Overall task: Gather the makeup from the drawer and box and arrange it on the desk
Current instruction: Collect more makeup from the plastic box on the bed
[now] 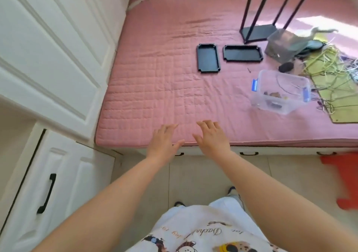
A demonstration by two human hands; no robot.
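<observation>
**Entry: both hands empty at the bed edge, gathering not yet begun**

- Bed (174, 81): pink quilted cover, largest surface in view; everything listed below lies on it or under its front edge.
- Clear plastic box (280, 93): blue latches, lid off, right of centre on the bed. Small dark items lie at its bottom, probably the makeup; too small to tell. Well apart from both hands.
- Two black trays (208, 60): empty, side by side behind the box, likely for arranging.
- Drawer handles (249, 153): black, below the bed edge, drawers closed.
- Left hand (163, 140), right hand (211, 138): fingers spread and straight over the bed's near edge, each grip holding nothing.

Handling note: judged best to pull the box near by its wall with both hands before lifting items singly, then open a drawer by its handle.
</observation>
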